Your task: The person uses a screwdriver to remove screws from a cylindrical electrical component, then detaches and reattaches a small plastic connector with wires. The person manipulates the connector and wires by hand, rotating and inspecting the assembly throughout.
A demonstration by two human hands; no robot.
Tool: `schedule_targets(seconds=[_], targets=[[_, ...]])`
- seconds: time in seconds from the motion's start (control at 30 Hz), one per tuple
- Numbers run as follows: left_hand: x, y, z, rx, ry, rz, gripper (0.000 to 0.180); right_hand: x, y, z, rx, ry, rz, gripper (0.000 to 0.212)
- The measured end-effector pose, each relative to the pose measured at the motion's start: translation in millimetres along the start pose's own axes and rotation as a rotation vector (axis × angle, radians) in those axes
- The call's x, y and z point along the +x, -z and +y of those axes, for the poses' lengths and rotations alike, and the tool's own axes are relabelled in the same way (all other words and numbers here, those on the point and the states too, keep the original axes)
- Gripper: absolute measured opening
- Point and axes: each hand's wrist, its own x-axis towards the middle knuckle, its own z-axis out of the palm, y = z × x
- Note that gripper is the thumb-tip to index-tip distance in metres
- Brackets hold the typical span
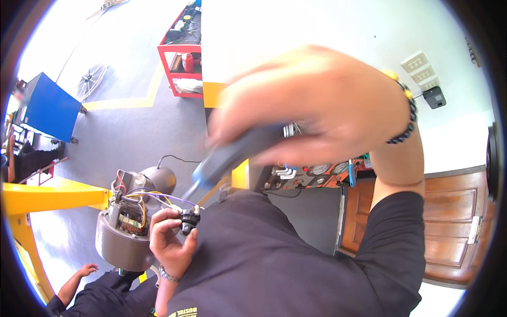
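Note:
My right hand [311, 100], blurred by motion, is closed around the dark handle of a screwdriver [235, 153] with a blue band near its shaft. The shaft points down and left, its tip just above the wires by my left hand; whether it touches anything I cannot tell. Between the thumb and fingers of my left hand [171, 245] is a small black part [189, 221] with a pale connector on top. Thin coloured wires [158, 194] lead from it to a grey motor-like unit [121, 248], whose opened housing shows a circuit board [132, 224].
A yellow metal arm [58, 195] stands beside the unit. A person's hand [87, 270] shows at lower left. Farther off are a blue cabinet [50, 108], a wire-spoked wheel [93, 82] and a red tool cart [181, 48]. Tools hang on an orange panel [311, 179] near a wooden door [449, 227].

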Motion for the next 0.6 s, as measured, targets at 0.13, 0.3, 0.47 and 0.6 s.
schedule_targets(seconds=[0.13, 0.3, 0.47, 0.6], targets=[[-2, -3, -1, -0.226, 0.11, 0.013, 0.037, -117, 2, 10, 0.109, -0.697, 0.515, 0.035], [2, -10, 3, -0.369, 0.152, 0.01, 0.038, -264, -130, 46, 0.378, -1.191, 1.098, 0.026], [3, -20, -3, -0.355, 0.185, 0.028, 0.033, -283, -222, 43, -0.146, -1.396, 0.867, 0.034], [6, -22, -4, -0.375, 0.209, 0.01, 0.032, -266, -227, 49, -0.381, -1.39, 0.717, 0.038]])
